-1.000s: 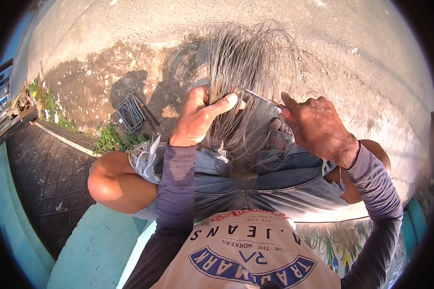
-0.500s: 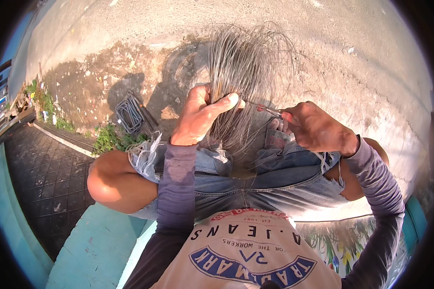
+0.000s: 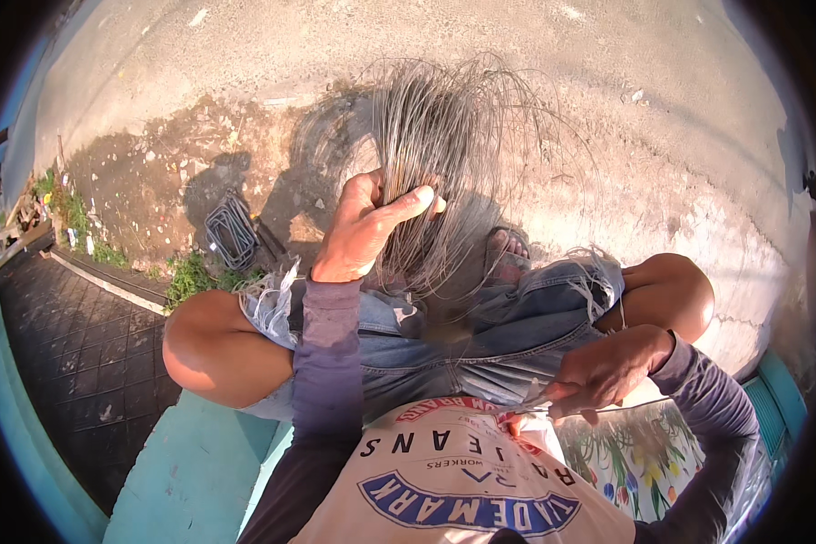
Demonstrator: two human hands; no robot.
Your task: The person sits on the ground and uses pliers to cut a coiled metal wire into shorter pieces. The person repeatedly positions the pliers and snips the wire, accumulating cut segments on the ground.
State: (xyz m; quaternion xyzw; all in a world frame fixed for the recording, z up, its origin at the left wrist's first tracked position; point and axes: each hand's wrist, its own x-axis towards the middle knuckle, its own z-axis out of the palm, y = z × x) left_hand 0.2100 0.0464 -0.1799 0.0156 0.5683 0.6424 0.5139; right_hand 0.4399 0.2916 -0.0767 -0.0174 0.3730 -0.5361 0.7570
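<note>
My left hand (image 3: pixel 358 231) is closed round a thick bundle of thin grey wires (image 3: pixel 426 122), with the thumb pressed across its front. The loose ends fan out above the hand, and shorter ends hang below it between my legs. Close to my waist, my right hand (image 3: pixel 603 370) is closed on a small metal hand tool (image 3: pixel 537 404) with red parts. Fingers and shadow cover much of that tool, so its exact kind is unclear. It is apart from the wires, in front of my shirt.
A coil of grey metal wire or rod (image 3: pixel 230 234) lies on the rough ground to the left, beside dark bars. Weeds (image 3: pixel 189 279) grow along the kerb, with dark paving (image 3: pixel 82 335) beyond. My sandalled foot (image 3: pixel 508 249) stands below the wires. I sit on a turquoise ledge (image 3: pixel 190 462).
My right hand has drawn back from the wires down to my waist with the tool. My left hand keeps hold of the bundle in nearly the same place.
</note>
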